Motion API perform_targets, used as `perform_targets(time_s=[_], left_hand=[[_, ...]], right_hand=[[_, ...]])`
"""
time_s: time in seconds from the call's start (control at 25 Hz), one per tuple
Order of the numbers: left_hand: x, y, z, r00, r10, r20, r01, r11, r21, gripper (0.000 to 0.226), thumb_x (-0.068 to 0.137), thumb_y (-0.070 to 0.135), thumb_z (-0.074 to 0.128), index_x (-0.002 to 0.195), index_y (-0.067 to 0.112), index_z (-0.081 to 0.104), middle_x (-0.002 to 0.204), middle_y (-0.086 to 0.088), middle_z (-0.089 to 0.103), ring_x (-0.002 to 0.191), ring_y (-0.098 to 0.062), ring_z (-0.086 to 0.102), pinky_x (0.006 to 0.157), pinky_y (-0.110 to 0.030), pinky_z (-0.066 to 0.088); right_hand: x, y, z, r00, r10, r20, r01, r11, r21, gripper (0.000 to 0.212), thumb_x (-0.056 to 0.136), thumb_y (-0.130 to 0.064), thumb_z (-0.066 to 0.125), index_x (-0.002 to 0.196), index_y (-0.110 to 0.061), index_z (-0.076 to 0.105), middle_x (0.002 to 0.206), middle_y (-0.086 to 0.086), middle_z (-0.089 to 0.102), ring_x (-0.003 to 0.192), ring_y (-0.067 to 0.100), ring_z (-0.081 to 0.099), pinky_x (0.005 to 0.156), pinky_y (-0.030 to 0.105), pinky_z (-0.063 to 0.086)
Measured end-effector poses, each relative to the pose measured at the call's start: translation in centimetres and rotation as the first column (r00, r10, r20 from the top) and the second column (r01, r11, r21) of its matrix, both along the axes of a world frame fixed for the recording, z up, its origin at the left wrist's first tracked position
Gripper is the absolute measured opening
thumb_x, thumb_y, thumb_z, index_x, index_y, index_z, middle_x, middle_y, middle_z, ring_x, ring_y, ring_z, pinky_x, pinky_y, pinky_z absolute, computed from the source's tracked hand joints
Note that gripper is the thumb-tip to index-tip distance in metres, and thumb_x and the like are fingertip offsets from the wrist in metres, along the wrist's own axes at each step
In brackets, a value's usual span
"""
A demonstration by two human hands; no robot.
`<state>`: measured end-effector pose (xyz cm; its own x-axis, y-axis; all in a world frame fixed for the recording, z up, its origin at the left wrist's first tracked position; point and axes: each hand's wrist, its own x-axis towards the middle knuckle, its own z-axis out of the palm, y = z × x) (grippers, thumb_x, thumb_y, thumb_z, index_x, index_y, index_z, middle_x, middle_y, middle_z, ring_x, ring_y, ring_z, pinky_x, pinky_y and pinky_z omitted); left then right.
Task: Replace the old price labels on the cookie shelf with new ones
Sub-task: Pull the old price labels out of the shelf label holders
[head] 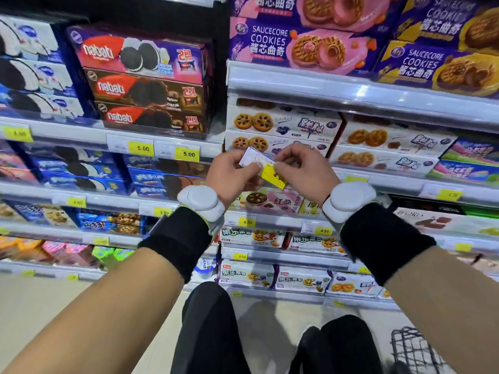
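Together, the left hand and the right hand pinch one small price label, white and yellow, and hold it up in front of the cookie shelf. Both wrists wear grey bands. Yellow price tags sit on the shelf rails near cookie boxes.

Price labels pinched between both hands before cookie shelf
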<state>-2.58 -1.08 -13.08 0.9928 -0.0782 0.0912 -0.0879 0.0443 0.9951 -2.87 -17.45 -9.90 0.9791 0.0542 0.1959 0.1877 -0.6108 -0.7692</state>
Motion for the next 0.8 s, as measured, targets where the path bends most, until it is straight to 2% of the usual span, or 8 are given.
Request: perform_targets(time_s=[0.04,0.12,0.2,0.28,0.52,0.68,0.8], left_hand=[[0.3,0.3,-0.8,1.000,0.016,-0.019,-0.016,1.000,-0.003,0.014,0.088,0.003,0.061,0.081,0.014,0.066,0.062,0.000,0.067,0.055,-0.020,0.063,0.059,-0.034,0.057],[0.8,0.8,-2.3,0.998,0.039,-0.041,-0.039,0.999,0.003,0.012,0.087,0.004,0.062,0.079,0.012,0.065,0.063,-0.002,0.067,0.057,-0.023,0.064,0.061,-0.036,0.057],[1.0,1.3,-3.3,0.996,0.060,-0.064,-0.059,0.998,0.009,0.010,0.088,0.005,0.061,0.080,0.011,0.065,0.065,-0.005,0.067,0.056,-0.022,0.064,0.062,-0.039,0.057],[1.5,1.6,-4.6,0.992,0.080,-0.096,-0.081,0.997,-0.009,0.012,0.089,0.004,0.060,0.081,0.012,0.065,0.059,0.001,0.068,0.053,-0.020,0.064,0.060,-0.038,0.057],[2.2,2.0,-6.3,0.983,0.129,-0.134,-0.141,0.986,-0.086,0.012,0.088,0.003,0.061,0.079,0.010,0.063,0.060,-0.005,0.065,0.050,-0.021,0.060,0.060,-0.039,0.058],[2.6,2.3,-7.1,0.981,0.142,-0.132,-0.154,0.985,-0.080,0.011,0.087,0.004,0.063,0.078,0.011,0.064,0.059,-0.002,0.066,0.050,-0.020,0.060,0.060,-0.039,0.057],[3.0,2.7,-7.6,0.980,0.157,-0.125,-0.165,0.984,-0.061,0.011,0.086,0.007,0.064,0.077,0.013,0.065,0.062,-0.005,0.067,0.053,-0.023,0.061,0.061,-0.040,0.057]], right_hand=[[0.2,0.1,-0.5,0.999,-0.031,0.018,0.032,0.999,-0.023,0.002,0.084,-0.019,0.061,0.084,-0.020,0.063,0.075,-0.007,0.062,0.067,0.008,0.055,0.067,0.024,0.047],[0.6,-0.1,-1.4,0.995,-0.072,0.066,0.078,0.992,-0.096,0.006,0.086,-0.019,0.058,0.088,-0.017,0.063,0.077,-0.008,0.061,0.067,0.006,0.055,0.061,0.015,0.042],[1.0,-0.3,-2.3,0.989,-0.093,0.112,0.109,0.983,-0.150,0.006,0.086,-0.016,0.057,0.089,-0.017,0.063,0.079,-0.005,0.060,0.067,0.008,0.053,0.061,0.019,0.039],[1.8,-0.3,-3.7,0.985,-0.094,0.144,0.124,0.970,-0.211,0.008,0.084,-0.013,0.058,0.091,-0.017,0.061,0.084,-0.003,0.057,0.070,0.009,0.051,0.068,0.022,0.036],[3.5,0.6,-5.3,0.975,-0.080,0.208,0.167,0.881,-0.443,0.024,0.084,-0.015,0.062,0.108,-0.013,0.058,0.111,0.010,0.055,0.107,0.030,0.048,0.090,0.036,0.041],[3.8,1.1,-6.4,0.941,-0.071,0.330,0.247,0.811,-0.530,0.031,0.084,-0.018,0.064,0.113,-0.013,0.056,0.113,0.015,0.053,0.107,0.036,0.045,0.091,0.042,0.038],[3.9,1.1,-7.1,0.920,-0.079,0.385,0.291,0.794,-0.534,0.031,0.082,-0.017,0.065,0.112,-0.013,0.056,0.112,0.015,0.053,0.104,0.037,0.046,0.086,0.043,0.037]])
